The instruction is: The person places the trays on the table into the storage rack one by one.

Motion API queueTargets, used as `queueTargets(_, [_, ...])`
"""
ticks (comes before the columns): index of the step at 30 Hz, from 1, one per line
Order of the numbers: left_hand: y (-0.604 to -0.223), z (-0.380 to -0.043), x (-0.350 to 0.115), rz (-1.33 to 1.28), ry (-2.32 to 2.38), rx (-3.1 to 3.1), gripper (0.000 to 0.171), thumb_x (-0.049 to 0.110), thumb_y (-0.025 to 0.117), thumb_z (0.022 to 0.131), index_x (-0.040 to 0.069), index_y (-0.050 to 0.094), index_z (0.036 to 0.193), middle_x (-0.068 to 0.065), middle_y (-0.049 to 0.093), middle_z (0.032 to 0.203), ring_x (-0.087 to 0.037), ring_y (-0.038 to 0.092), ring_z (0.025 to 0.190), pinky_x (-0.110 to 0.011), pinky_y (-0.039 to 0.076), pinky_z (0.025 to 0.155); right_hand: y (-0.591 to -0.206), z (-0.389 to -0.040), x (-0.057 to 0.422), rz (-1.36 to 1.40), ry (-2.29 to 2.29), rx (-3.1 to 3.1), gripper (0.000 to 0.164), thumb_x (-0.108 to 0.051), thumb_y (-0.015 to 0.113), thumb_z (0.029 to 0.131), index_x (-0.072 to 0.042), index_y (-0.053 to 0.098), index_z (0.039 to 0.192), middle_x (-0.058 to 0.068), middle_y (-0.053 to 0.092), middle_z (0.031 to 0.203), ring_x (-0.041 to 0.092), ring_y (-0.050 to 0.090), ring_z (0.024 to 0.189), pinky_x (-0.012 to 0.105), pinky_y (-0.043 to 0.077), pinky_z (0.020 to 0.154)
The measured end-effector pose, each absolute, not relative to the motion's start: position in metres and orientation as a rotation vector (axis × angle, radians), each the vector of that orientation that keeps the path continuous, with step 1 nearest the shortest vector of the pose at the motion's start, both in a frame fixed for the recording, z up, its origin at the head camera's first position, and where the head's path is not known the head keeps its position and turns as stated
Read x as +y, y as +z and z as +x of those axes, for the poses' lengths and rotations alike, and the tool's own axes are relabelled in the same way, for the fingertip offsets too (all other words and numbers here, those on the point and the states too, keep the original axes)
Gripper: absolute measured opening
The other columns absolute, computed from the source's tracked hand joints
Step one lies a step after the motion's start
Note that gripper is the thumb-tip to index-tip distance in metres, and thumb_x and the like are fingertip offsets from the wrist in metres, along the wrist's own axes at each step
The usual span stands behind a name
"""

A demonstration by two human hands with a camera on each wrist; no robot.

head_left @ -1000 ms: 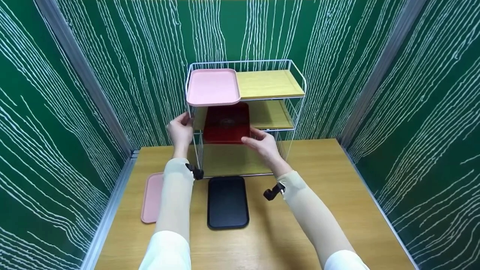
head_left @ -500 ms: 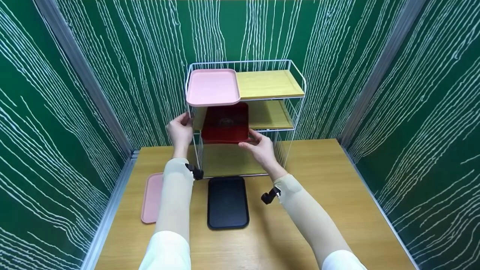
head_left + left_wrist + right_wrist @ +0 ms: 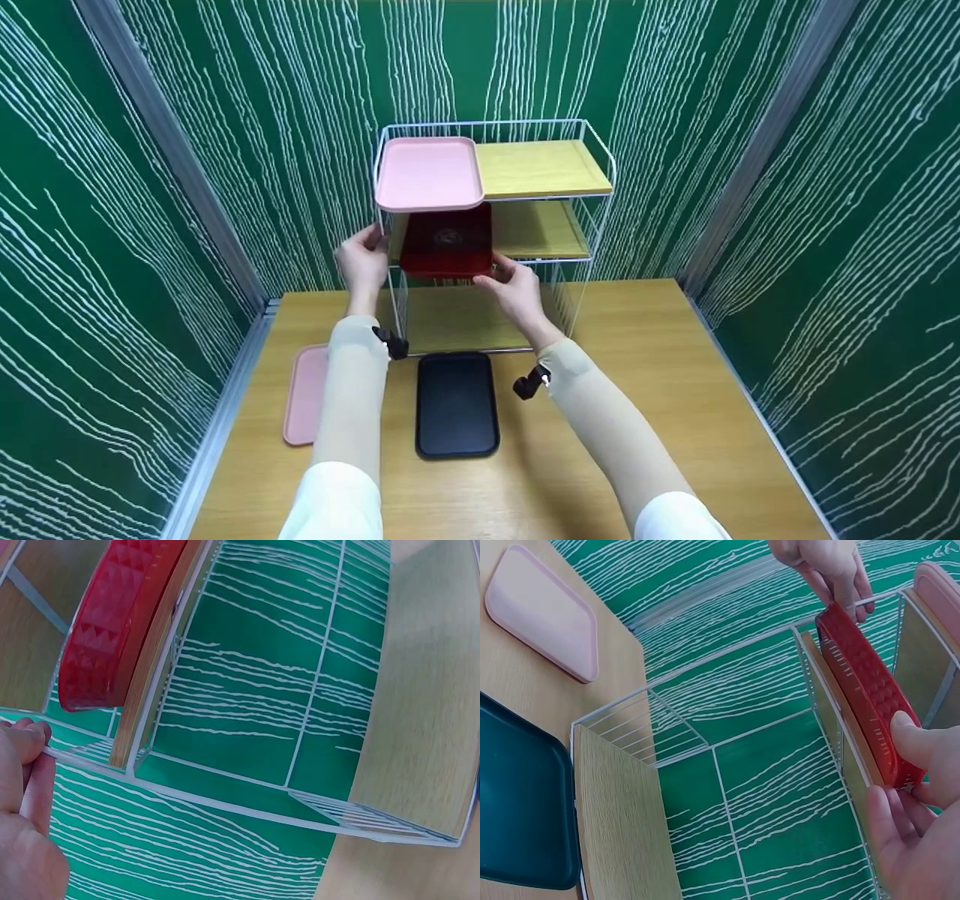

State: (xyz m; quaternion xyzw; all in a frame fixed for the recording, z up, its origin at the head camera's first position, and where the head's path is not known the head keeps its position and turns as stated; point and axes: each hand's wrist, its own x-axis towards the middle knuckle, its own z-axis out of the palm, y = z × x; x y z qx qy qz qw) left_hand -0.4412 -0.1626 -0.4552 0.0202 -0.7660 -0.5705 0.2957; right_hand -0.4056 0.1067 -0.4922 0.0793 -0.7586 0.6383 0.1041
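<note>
A red plastic basket (image 3: pixel 448 247), shallow with a diamond-patterned wall, lies on the middle shelf of a white wire rack (image 3: pixel 225 804). My right hand (image 3: pixel 517 294) pinches its right front corner, thumb on the near wall (image 3: pixel 892 727) and fingers low at the shelf edge. My left hand (image 3: pixel 362 261) grips the rack's left front post, beside the basket and apart from it; in the left wrist view only part of this hand (image 3: pixel 26 810) shows. The top shelf's pink tray (image 3: pixel 430 174) hides the basket's back part from above.
Wooden boards (image 3: pixel 540 166) form the rack's shelves. On the table (image 3: pixel 637 420) lie a black tray (image 3: pixel 457 405) in front of the rack and a second pink tray (image 3: pixel 306 395), partly behind my left forearm. Green walls (image 3: pixel 840 225) close in the sides and back.
The red basket has slid back and slightly left on the middle shelf, with my right hand following at its corner. My left hand stays on the rack post.
</note>
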Motion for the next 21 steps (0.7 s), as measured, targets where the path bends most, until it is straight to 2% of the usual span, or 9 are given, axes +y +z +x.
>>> queueTargets(7, [-0.456,-0.442,-0.162,0.047,-1.522,-2.028,0.028,-0.004,0.072,0.098,0.003,0.079,0.124,-0.017,0.078,0.121,-0.027,0.074,0.113,-0.04,0.059,0.099,-0.49,-0.413,0.097,0.201,1.795,-2.272,0.051,-0.003,0.08,0.095,-0.001,0.066,0.144,0.016,0.074,0.13,0.025,0.074,0.107,0.028,0.061,0.085])
queueTargets(11, [-0.457,-0.441,-0.162,0.03,-1.536,-2.016,0.028,-0.006,0.071,0.098,0.001,0.079,0.123,-0.018,0.078,0.12,-0.028,0.074,0.111,-0.041,0.06,0.098,-0.489,-0.416,0.093,0.205,1.772,-2.269,0.053,-0.001,0.081,0.093,0.0,0.066,0.143,0.016,0.077,0.122,0.026,0.075,0.103,0.027,0.06,0.081])
queueTargets(16, [-0.457,-0.44,-0.162,0.001,-1.57,-2.002,0.027,-0.005,0.071,0.098,0.0,0.079,0.123,-0.021,0.078,0.116,-0.028,0.075,0.105,-0.044,0.061,0.093,-0.487,-0.417,0.089,0.193,1.76,-2.269,0.064,-0.017,0.091,0.087,-0.002,0.066,0.144,0.015,0.079,0.112,0.023,0.076,0.099,0.031,0.061,0.081])
queueTargets(21, [-0.455,-0.44,-0.163,-0.002,-1.587,-2.006,0.025,-0.003,0.07,0.1,0.002,0.08,0.123,-0.017,0.079,0.115,-0.025,0.074,0.103,-0.043,0.062,0.092,-0.485,-0.419,0.086,0.151,1.699,-2.283,0.061,-0.031,0.088,0.092,-0.003,0.069,0.142,0.011,0.08,0.109,0.022,0.076,0.098,0.033,0.061,0.084])
